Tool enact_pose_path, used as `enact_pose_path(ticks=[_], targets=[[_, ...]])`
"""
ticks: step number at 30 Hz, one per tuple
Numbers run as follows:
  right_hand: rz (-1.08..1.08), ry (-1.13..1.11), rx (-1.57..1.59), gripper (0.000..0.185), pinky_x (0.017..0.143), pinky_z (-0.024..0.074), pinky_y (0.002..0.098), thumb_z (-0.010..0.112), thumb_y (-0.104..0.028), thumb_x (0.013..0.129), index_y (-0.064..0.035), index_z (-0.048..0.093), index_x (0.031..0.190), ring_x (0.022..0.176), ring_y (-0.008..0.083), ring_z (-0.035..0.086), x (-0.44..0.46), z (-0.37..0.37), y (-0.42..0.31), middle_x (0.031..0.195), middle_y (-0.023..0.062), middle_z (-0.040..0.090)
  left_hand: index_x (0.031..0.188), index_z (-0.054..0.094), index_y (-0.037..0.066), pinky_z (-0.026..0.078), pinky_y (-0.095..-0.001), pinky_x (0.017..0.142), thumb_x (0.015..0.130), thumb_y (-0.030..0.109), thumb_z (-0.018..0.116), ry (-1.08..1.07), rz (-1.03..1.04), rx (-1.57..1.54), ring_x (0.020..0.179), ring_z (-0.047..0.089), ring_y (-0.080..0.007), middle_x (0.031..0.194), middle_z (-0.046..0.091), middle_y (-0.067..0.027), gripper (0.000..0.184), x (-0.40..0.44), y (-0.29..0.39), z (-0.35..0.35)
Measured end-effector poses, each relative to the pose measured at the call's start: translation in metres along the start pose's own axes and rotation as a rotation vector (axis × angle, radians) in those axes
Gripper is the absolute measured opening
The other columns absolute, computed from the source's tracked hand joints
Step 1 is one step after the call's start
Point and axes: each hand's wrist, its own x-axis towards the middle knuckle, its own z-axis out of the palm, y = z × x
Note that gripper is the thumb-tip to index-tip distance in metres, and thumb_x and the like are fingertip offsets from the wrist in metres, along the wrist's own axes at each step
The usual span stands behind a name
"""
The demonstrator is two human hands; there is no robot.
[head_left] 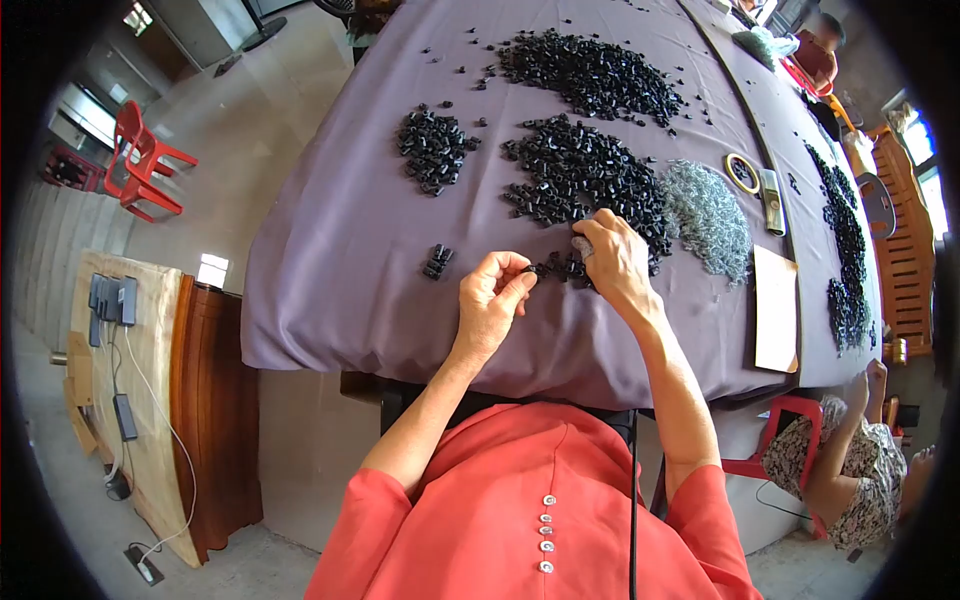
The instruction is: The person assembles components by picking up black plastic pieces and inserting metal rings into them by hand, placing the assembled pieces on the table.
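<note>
Pinching black part (531, 269) with left hand (490, 297), in from cloth edge (580, 355). Curling right hand (616, 262) at pile (580, 165)'s near side; can't tell finger grip. Got room left, bar small cluster (437, 262); blocked ahead by pile, right by clear bits (710, 215).

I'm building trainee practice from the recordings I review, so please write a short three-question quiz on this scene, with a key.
1. True or false: the left hand has a small black piece at its fingertips.
2. Multiple choice: what lies right against the right-hand side of the black pile that the right hand is at?
a) a red chair
b) a heap of clear, silvery bits
c) a stack of plates
3. Fill in the blank: the cloth under the piles is ____ in colour.

Key: 1. True. 2. b. 3. Purple-grey.
</note>
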Motion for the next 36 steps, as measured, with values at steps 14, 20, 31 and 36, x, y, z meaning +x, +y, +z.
enact_pose_path(ticks=[14,20,31,36], targets=[[-0.143,-0.041,0.005,0.025,0.070,0.0443,0.0387,0.056,-0.001,0.068,-0.0047,0.057,0.093,0.079,0.0282,0.055,0.001,0.004,0.003,0.083,0.0118,0.051,0.093,0.055,0.002,0.045,-0.0182,0.049,0.084,0.005,0.061,-0.058,-0.030,0.007,0.062,0.058,-0.0072,0.082,0.065,-0.0082,0.011,0.000,0.004,0.000],[0.012,0.068,0.332,0.036,0.073,0.0446,0.0389,0.050,0.008,0.064,-0.0001,0.055,0.098,0.082,0.0325,0.054,-0.006,-0.006,-0.008,0.088,0.0141,0.052,0.095,0.054,0.002,0.046,-0.0192,0.051,0.084,0.003,0.058,-0.069,-0.037,-0.016,0.063,0.058,-0.0082,0.083,0.065,-0.0091,0.011,0.001,0.002,-0.001],[0.583,-0.087,1.300,0.016,0.069,0.0507,0.0250,0.051,0.002,0.085,0.0036,0.058,0.100,0.073,0.0119,0.062,-0.026,-0.018,-0.025,0.087,0.0084,0.063,0.095,0.054,0.001,0.047,-0.0199,0.053,0.085,0.003,0.058,-0.085,-0.062,-0.042,0.064,0.059,-0.0085,0.084,0.066,-0.0095,0.011,0.001,0.003,-0.001],[0.470,-0.045,0.743,0.020,0.071,0.0492,0.0298,0.054,0.004,0.077,-0.0009,0.062,0.095,0.078,0.0177,0.063,-0.041,-0.021,-0.015,0.086,0.0093,0.064,0.095,0.054,0.002,0.046,-0.0194,0.051,0.085,0.005,0.059,-0.016,-0.010,-0.078,0.063,0.058,-0.0082,0.081,0.064,-0.0074,0.011,0.002,-0.001,-0.002]])
